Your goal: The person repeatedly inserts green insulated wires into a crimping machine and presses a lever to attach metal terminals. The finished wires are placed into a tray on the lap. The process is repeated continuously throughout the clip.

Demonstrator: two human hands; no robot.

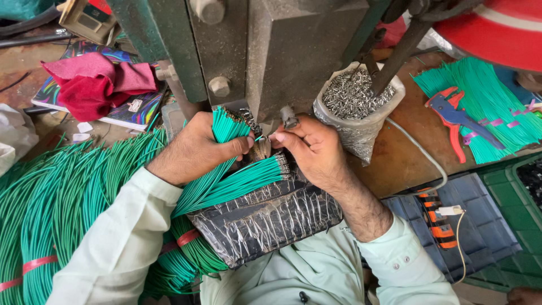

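My left hand (197,148) grips a fanned bundle of green wires (223,127), their stripped ends pointing up toward the grey press machine (282,51). My right hand (313,149) pinches a single wire end with thumb and forefinger just below the machine's tool. A second bunch of green wires with metal terminals (248,179) lies across a plastic-wrapped dark block (265,217) under both hands.
A plastic bag of small metal terminals (353,99) stands right of the press. Long green wire bundles (62,197) fill the left; more lie at the right with a red-blue stripping tool (454,118). A red cloth (96,85) lies on a colourful book. Grey and green crates (480,226) sit lower right.
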